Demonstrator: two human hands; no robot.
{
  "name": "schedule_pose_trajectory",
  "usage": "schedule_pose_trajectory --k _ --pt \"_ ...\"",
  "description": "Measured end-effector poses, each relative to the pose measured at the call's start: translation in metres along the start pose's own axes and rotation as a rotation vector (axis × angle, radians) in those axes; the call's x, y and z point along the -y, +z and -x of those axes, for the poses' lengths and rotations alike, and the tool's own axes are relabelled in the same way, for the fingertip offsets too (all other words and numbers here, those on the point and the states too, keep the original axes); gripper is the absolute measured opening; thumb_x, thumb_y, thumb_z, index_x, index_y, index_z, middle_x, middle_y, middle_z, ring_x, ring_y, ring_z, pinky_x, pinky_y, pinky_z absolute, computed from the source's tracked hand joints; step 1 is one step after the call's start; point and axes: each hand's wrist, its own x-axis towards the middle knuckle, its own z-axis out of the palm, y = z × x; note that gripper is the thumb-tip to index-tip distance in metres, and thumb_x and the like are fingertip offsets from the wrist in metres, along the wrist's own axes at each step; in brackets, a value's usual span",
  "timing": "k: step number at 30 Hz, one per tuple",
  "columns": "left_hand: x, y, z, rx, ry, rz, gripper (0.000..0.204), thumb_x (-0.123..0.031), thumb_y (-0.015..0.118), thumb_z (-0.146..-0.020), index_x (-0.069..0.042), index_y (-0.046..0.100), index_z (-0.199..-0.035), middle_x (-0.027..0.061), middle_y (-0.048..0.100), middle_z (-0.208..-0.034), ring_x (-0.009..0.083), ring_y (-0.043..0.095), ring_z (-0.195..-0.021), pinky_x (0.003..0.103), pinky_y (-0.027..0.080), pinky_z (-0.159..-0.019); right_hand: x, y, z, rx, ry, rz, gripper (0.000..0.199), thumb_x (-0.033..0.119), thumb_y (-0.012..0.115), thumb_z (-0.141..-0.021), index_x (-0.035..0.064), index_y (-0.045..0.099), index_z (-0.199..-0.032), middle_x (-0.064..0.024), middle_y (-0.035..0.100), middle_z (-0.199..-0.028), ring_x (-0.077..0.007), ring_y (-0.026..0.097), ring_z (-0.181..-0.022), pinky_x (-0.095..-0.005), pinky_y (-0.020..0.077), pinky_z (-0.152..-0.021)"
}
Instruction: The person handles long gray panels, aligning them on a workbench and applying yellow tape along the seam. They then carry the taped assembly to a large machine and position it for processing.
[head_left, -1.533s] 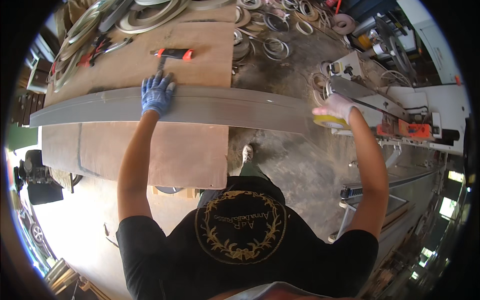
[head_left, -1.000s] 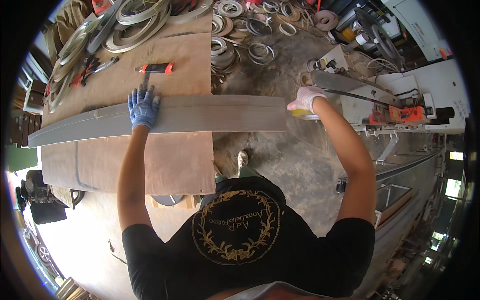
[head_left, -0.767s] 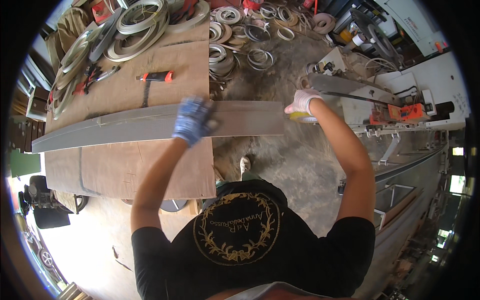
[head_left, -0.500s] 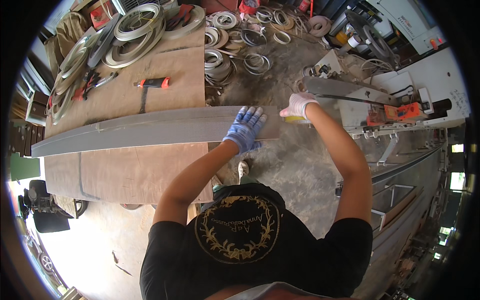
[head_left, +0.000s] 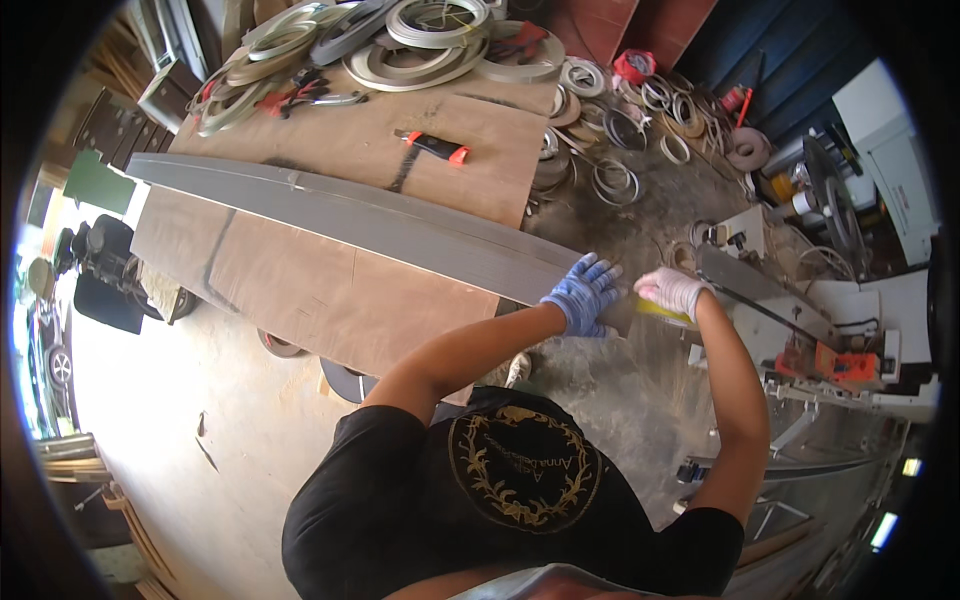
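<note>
The long grey panel (head_left: 370, 225) lies across the brown board table (head_left: 300, 290) for support, its near end pinned by the blue-gloved left hand (head_left: 582, 295) spread flat, steadying it while the white-gloved right hand (head_left: 672, 292) grips a yellow tool (head_left: 662, 312) against that end.

No screens or signs show — only a round gold wreath emblem (head_left: 523, 468) printed on the black shirt's back.
</note>
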Motion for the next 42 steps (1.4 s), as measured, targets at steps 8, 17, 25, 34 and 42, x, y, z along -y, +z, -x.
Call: schedule_pose_trajectory --k 8,17,25,34,42 --pt "0.231 -0.094 0.065 -0.417 -0.583 -0.361 0.049 -0.03 0.061 -0.076 -0.014 0.053 -0.122 0.0108 0.051 -0.127 0.0275 0.047 -0.117 0.038 0.035 -0.101 0.044 -0.006 0.019 -0.138 0.284 0.037 0.027 0.036 0.052 -0.084 0.0199 0.068 -0.099 -0.0061 0.066 -0.101 -0.0266 0.061 -0.096 -0.0353 0.0451 -0.085" --pt "0.293 -0.113 0.065 -0.101 -0.523 -0.309 0.041 -0.034 0.064 -0.079 -0.012 0.047 -0.111 0.0137 0.054 -0.111 0.0355 0.058 -0.094 0.045 0.047 -0.08 0.024 0.002 0.012 -0.132 0.408 0.017 0.027 0.036 0.053 -0.083 0.0226 0.068 -0.101 -0.0042 0.067 -0.1 -0.0277 0.061 -0.096 -0.0394 0.0458 -0.084" --pt "0.108 -0.123 0.01 0.133 0.034 -0.025 0.047 -0.024 0.067 -0.075 -0.02 0.047 -0.117 0.0135 0.053 -0.108 0.0342 0.062 -0.088 0.044 0.051 -0.075 0.016 0.005 0.017 -0.149 0.342 0.028 0.028 0.038 0.054 -0.084 0.0226 0.067 -0.103 -0.005 0.067 -0.098 -0.0271 0.062 -0.095 -0.0378 0.0463 -0.084" --pt "0.015 -0.085 -0.037 0.358 0.133 -0.139 0.042 -0.028 0.061 -0.077 -0.019 0.052 -0.118 0.0103 0.055 -0.114 0.0331 0.062 -0.09 0.042 0.051 -0.074 0.027 0.005 0.021 -0.167 0.401 0.032 0.033 0.039 0.051 -0.085 0.0207 0.066 -0.108 -0.0083 0.066 -0.104 -0.0279 0.06 -0.1 -0.0369 0.0448 -0.087" --pt "0.051 -0.024 -0.052 -0.108 -0.216 1.117 0.025 -0.026 0.058 -0.088 -0.012 0.055 -0.109 0.0051 0.063 -0.089 0.0184 0.063 -0.078 0.03 0.05 -0.071 0.006 0.015 0.014 -0.229 0.319 -0.018 0.027 0.036 0.056 -0.081 0.0209 0.068 -0.1 -0.0054 0.067 -0.096 -0.0262 0.062 -0.094 -0.0344 0.0473 -0.081"
